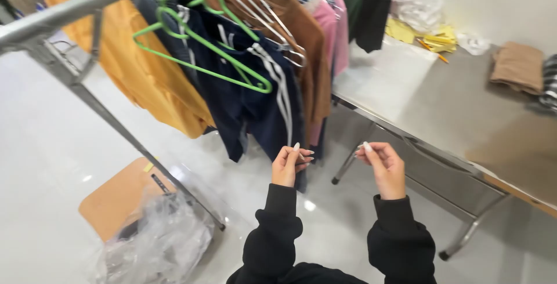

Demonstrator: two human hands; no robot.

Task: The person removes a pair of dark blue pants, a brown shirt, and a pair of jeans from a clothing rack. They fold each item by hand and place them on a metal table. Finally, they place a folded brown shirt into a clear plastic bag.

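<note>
Two arms in black sleeves reach up from the bottom edge. The left hand is raised with its fingers curled in and its fingertips pinched together; the right hand is raised the same way, a little apart from it, fingertips also pinched. Whether anything thin is held between them is too small and blurred to tell.

Just beyond the left hand hangs a navy jacket with white stripes, its hem close above the fingertips but not touching them. A green hanger lies across its front, hooked on the grey rail. Left of it hangs a yellow garment; right of it, a brown one and a pink one, all on the same rail.

Down at the left on the pale floor lies a crumpled clear bag against a tan board, beside the rack's slanted leg.

Right of the right hand stands a steel table. At its far end lie yellow papers, another clear bag and a folded tan cloth.
</note>
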